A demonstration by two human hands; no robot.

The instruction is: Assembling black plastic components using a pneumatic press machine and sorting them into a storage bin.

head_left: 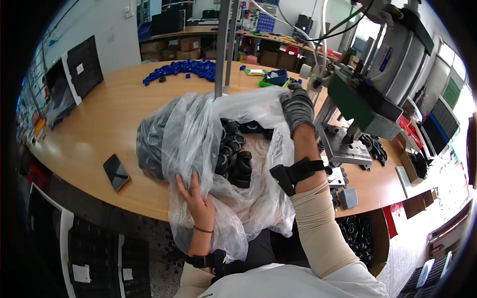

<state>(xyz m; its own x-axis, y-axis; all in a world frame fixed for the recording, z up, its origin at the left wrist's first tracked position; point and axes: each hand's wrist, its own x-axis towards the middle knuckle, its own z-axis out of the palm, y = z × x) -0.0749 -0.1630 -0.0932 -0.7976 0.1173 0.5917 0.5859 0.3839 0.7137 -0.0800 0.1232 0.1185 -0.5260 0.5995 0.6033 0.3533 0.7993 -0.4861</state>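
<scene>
A big clear plastic bag [198,129] full of black ring-shaped parts [236,159] lies on the wooden table [104,124] in front of me. My left hand [198,201], bare, grips the bag's near edge at the table's front rim. My right hand [296,108], in a grey knit glove, holds up the far right edge of the bag's mouth. The opening shows several black parts piled inside. A black strap sits on my right forearm above a beige sleeve.
A press machine [362,94] with a green body and a metal base plate stands right of the bag. A phone [116,172] lies at the front left. Blue caps [184,68] are heaped at the back. A box of black parts [355,233] sits below the table edge.
</scene>
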